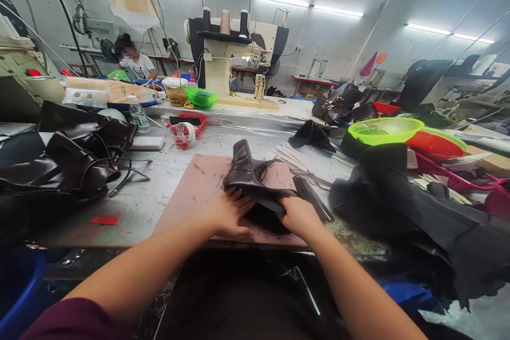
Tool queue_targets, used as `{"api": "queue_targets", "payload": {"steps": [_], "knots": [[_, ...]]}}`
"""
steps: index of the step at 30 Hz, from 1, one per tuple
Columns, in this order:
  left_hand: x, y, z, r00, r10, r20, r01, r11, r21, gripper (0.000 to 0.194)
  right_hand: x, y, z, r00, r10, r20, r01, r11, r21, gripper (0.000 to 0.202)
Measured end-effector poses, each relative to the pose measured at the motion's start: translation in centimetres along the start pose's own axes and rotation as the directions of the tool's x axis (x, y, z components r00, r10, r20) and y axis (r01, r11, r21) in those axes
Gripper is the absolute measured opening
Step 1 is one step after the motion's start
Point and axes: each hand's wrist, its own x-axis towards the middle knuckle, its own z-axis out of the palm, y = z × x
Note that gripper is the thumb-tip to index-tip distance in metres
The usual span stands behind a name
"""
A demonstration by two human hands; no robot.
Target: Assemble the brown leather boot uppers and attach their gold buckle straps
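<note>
A dark brown leather boot upper [244, 169] lies over a pinkish cutting board [179, 199], its wide black opening facing me. My left hand [231, 213] rests against the left lower edge of the upper, with fingers spread and the thumb stretched out apart from them. On the other side, my right hand [299, 215] is closed on the upper's right edge; its fingertips are hidden by the leather. Dark narrow strips [313, 199] lie right of that hand, and pale strips [295, 156] lie behind it.
Dark leather boot parts [59, 164] are heaped at the left, black material [398, 212] at the right. Behind stand a sewing machine [217, 69], a green bowl [202, 97], a bottle [138, 114], a red tray [195, 123] and a yellow-green basket [384, 130]. Another person [137, 65] sits far left.
</note>
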Motion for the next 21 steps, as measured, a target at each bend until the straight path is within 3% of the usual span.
{"api": "queue_targets", "payload": {"steps": [2, 6, 9, 15, 18, 21], "knots": [[0.1, 0.6, -0.1, 1.000, -0.013, 0.008, 0.013, 0.998, -0.058, 0.076, -0.2, -1.1, 0.6, 0.998, -0.035, -0.054, 0.036, 0.999, 0.003, 0.025], [0.1, 1.4, 0.3, 0.998, 0.055, 0.035, -0.049, 0.984, -0.169, 0.047, 0.4, -4.0, 2.3, 0.958, -0.221, -0.184, 0.248, 0.958, 0.141, 0.029], [-0.2, 1.5, 1.0, 0.999, -0.004, 0.052, 0.012, 0.986, -0.166, 0.049, 1.8, -5.2, 3.1, 0.975, -0.191, -0.111, 0.219, 0.900, 0.376, 0.018], [-0.2, 1.3, 1.3, 0.995, -0.100, 0.001, 0.098, 0.981, -0.166, 0.071, 2.4, -3.4, 2.4, 0.983, -0.186, 0.003, 0.156, 0.830, 0.536, 0.015], [0.0, 1.2, 0.9, 0.995, -0.100, -0.006, 0.096, 0.975, -0.200, 0.078, 1.2, -2.2, 1.9, 0.980, -0.200, -0.005, 0.174, 0.841, 0.511, 0.013], [0.1, 1.4, 0.7, 0.996, -0.074, 0.055, 0.085, 0.971, -0.224, 0.080, 0.0, -1.4, 1.4, 0.983, -0.177, -0.039, 0.178, 0.904, 0.389, 0.013]]}}
